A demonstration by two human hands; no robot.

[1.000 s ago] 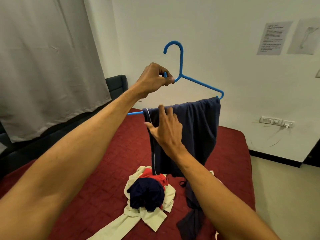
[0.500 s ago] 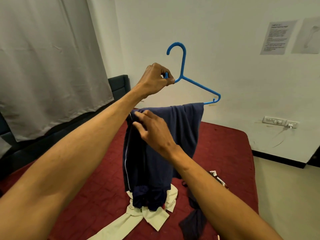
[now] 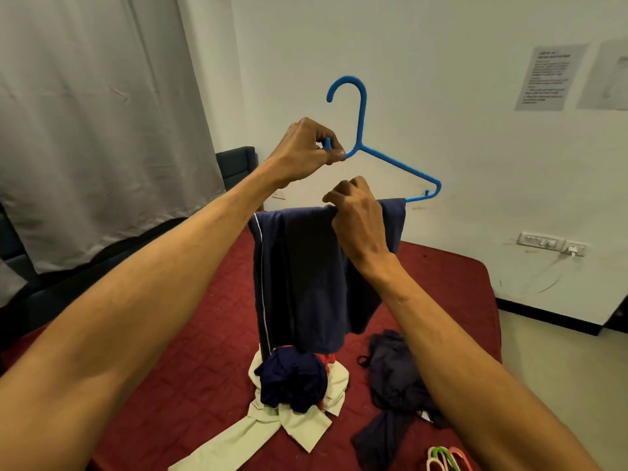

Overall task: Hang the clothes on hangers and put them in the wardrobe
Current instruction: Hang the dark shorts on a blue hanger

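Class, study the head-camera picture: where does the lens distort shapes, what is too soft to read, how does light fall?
Head view: the wide-angle lens slants the curtain edge and swells the forearms near the bottom corners; the wall notice is too soft to read; light is even, without glare; the blue hanger, left hand and right hand look sharp.

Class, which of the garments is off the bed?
The navy trousers, draped over the blue hanger; the others lie heaped on the red bed.
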